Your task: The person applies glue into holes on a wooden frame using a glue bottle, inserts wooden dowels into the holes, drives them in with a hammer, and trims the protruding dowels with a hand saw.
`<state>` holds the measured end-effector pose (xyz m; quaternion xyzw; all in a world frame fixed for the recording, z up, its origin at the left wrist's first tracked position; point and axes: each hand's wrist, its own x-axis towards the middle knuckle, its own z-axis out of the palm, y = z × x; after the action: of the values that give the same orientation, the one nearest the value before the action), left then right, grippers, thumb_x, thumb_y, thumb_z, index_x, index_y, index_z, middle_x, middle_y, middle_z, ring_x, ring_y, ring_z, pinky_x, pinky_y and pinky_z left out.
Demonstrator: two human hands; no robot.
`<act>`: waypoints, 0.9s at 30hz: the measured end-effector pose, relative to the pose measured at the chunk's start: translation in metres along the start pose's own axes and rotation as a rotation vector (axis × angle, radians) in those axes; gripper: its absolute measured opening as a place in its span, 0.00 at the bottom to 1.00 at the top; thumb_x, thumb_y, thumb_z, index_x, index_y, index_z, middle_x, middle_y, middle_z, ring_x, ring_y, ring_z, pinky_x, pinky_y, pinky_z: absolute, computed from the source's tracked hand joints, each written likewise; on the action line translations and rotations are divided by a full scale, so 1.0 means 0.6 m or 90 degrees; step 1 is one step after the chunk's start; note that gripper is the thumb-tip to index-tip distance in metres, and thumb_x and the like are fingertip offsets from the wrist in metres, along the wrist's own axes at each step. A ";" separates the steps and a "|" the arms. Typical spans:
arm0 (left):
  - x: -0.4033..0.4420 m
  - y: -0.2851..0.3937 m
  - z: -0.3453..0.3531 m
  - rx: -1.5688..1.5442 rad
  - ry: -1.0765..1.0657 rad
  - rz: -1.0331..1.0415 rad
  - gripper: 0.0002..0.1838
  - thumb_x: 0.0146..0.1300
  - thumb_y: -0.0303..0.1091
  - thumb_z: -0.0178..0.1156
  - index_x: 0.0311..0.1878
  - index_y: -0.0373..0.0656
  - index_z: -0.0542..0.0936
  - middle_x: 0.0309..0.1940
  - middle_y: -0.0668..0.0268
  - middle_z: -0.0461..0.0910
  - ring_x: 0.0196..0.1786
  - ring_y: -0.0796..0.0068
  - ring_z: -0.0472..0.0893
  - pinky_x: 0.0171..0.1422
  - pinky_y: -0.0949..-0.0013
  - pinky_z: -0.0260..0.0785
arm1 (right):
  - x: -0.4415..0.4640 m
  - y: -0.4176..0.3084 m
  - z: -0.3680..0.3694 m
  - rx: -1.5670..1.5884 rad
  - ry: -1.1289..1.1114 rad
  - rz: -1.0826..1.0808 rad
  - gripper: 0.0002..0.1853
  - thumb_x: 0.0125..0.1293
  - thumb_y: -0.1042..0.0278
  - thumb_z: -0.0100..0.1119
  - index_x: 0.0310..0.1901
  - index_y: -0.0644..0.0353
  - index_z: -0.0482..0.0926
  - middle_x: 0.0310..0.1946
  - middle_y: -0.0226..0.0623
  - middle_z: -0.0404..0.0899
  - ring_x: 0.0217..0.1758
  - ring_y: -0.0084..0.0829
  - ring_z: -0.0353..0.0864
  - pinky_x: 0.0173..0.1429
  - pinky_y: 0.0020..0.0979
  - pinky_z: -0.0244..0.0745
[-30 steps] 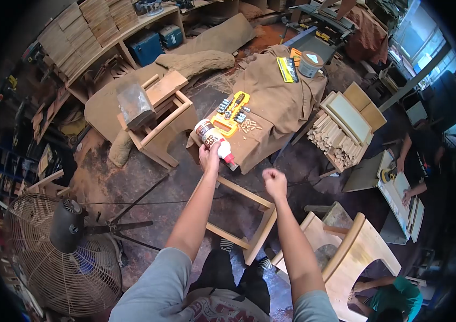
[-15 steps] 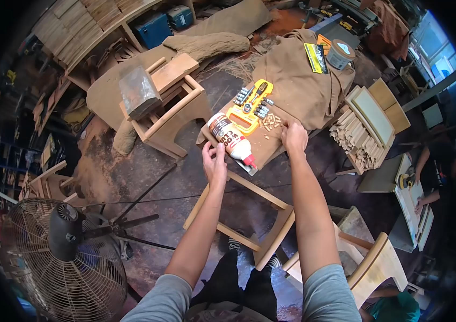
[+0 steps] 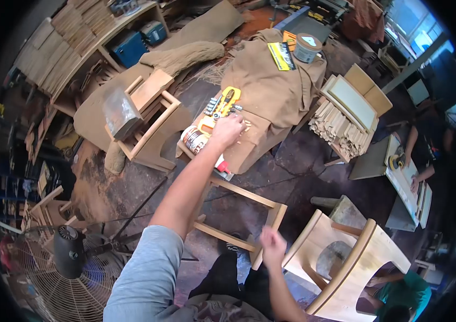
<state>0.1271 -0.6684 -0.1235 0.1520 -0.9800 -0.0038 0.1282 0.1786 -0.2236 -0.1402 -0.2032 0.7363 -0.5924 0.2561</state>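
1. Your left hand (image 3: pixel 229 130) had moved from beside the white glue bottle (image 3: pixel 191 138) to the wooden dowels (image 3: pixel 247 126), while your right hand (image 3: pixel 272 246) had drawn back from them towards your body.
2. Your left fingers reached down, just beside the yellow tool set (image 3: pixel 231 95); their tips were hidden, so their spread and any grip could not be made out.
3. Your right fingers looked curled in, but blur hid whether they had hold of anything. That hand appeared above the near end of the wooden frame (image 3: pixel 245 194).
4. The bottle lay on its side near the corner of the surface (image 3: pixel 262 142), red cap (image 3: pixel 222 166) towards you, partly covered by your left forearm.
5. A few dowels showed past your left hand, lying loose on the surface.
6. Farther back, a yellow packet (image 3: pixel 281 56) lay beside a lidded tub (image 3: pixel 307 49) on the brown cloth (image 3: pixel 271 96).
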 end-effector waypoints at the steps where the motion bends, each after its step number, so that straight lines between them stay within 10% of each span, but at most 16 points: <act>1: 0.001 0.005 -0.001 -0.019 0.002 0.017 0.04 0.64 0.34 0.64 0.37 0.49 0.87 0.41 0.65 0.81 0.50 0.62 0.85 0.48 0.56 0.81 | -0.066 0.006 -0.033 -0.005 -0.028 0.083 0.11 0.77 0.68 0.66 0.53 0.66 0.87 0.36 0.28 0.86 0.39 0.19 0.82 0.47 0.25 0.79; 7: 0.005 0.009 0.003 -0.003 -0.079 0.018 0.10 0.64 0.40 0.67 0.43 0.46 0.86 0.46 0.64 0.84 0.56 0.61 0.84 0.53 0.55 0.81 | -0.292 0.013 -0.138 -0.008 0.030 0.330 0.13 0.70 0.76 0.70 0.54 0.67 0.88 0.39 0.35 0.90 0.41 0.20 0.86 0.50 0.25 0.82; 16: 0.002 0.008 -0.008 -0.010 -0.114 0.017 0.12 0.63 0.44 0.70 0.36 0.46 0.86 0.41 0.65 0.84 0.54 0.63 0.84 0.54 0.56 0.80 | -0.304 0.024 -0.120 0.040 0.075 0.302 0.12 0.69 0.81 0.70 0.54 0.65 0.87 0.35 0.26 0.86 0.32 0.14 0.79 0.38 0.20 0.75; 25: 0.015 0.033 -0.042 -0.304 -0.066 -0.223 0.12 0.65 0.41 0.67 0.40 0.41 0.88 0.43 0.54 0.88 0.48 0.53 0.88 0.56 0.54 0.79 | -0.119 0.036 -0.097 0.394 0.116 0.401 0.14 0.73 0.73 0.54 0.56 0.64 0.83 0.36 0.35 0.83 0.33 0.29 0.84 0.40 0.31 0.85; 27: -0.010 0.082 -0.037 -0.430 -0.084 -0.211 0.11 0.68 0.38 0.69 0.41 0.39 0.88 0.40 0.58 0.87 0.43 0.68 0.85 0.51 0.63 0.78 | 0.005 0.035 -0.045 0.526 0.119 0.386 0.14 0.75 0.66 0.56 0.57 0.61 0.81 0.41 0.34 0.84 0.41 0.31 0.86 0.47 0.37 0.87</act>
<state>0.1238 -0.6189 -0.1011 0.2567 -0.8920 -0.3568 0.1055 0.1594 -0.2003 -0.1567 0.1909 0.4868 -0.7484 0.4080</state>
